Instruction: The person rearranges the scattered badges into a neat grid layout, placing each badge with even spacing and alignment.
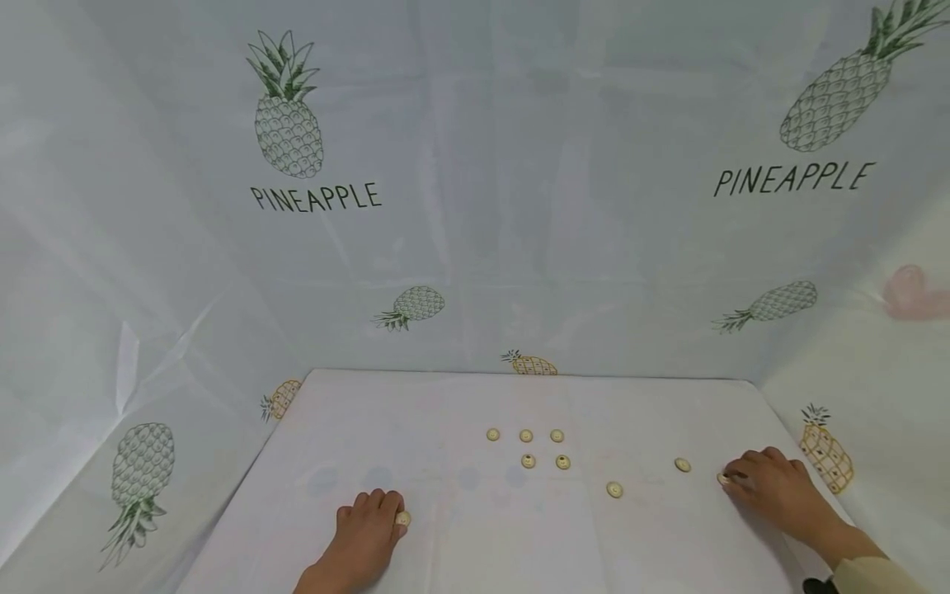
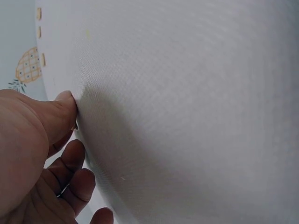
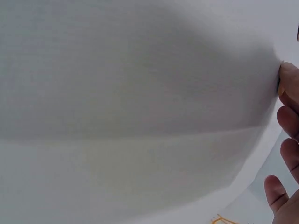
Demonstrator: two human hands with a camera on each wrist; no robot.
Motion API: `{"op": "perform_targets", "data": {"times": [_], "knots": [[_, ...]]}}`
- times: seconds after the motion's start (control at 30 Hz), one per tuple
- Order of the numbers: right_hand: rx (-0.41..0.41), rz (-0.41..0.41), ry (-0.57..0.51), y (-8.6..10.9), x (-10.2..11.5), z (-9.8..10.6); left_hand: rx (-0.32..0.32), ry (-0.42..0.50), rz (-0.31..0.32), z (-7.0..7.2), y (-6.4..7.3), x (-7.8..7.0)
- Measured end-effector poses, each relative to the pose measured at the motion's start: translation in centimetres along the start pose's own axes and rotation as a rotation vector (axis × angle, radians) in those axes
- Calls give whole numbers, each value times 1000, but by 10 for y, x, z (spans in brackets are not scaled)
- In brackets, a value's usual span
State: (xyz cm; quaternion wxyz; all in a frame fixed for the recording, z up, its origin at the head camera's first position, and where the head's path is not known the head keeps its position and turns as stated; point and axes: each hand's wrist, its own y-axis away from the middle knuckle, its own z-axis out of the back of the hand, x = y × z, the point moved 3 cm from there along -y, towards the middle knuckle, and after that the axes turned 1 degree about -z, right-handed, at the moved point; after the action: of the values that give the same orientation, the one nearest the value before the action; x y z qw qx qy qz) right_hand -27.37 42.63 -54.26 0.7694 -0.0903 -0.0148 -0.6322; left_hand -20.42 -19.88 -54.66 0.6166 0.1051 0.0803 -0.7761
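On the table's left side my left hand [image 1: 364, 532] pinches a round pale yellow button [image 1: 403, 518] between thumb and forefinger, close to the cloth. In the left wrist view only a sliver of that button shows beneath the thumb. At the right, my right hand [image 1: 779, 487] pinches a second button [image 1: 723, 478] at the table surface; the right wrist view shows its thin edge [image 3: 281, 84] by the fingertips. Just left of this hand lies a loose button [image 1: 682, 465], and nearer the middle another one [image 1: 614, 489].
Three buttons form a row, with the middle one [image 1: 526, 436] among them. Below it sit two more, including a button [image 1: 563, 462] with a dark centre. A white cloth covers the table [image 1: 475, 544]. Pineapple-printed sheeting [image 1: 475, 206] hangs behind and along both sides.
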Motion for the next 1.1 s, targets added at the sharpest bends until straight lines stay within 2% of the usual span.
{"op": "perform_targets", "data": {"times": [0.23,0.33,0.43,0.63,0.73,0.87,1.1], "knots": [[58,-20,-52,-6,-2,-1,-4,10,-3,-2,0,2],[49,-9,-42,-7,1,-2,-4,14,-2,-2,1,2],[-20,36,9,-5,7,-1,6,13,6,-2,0,2],[-283,199,112,-5,26,2,13,11,14,-3,-1,3],[-365,267,120,-8,35,3,2,9,13,-3,0,3],[-379,304,129,-11,48,4,-12,8,5,-2,1,3],[-379,319,148,-19,65,2,-24,16,-18,-3,1,3]]}}
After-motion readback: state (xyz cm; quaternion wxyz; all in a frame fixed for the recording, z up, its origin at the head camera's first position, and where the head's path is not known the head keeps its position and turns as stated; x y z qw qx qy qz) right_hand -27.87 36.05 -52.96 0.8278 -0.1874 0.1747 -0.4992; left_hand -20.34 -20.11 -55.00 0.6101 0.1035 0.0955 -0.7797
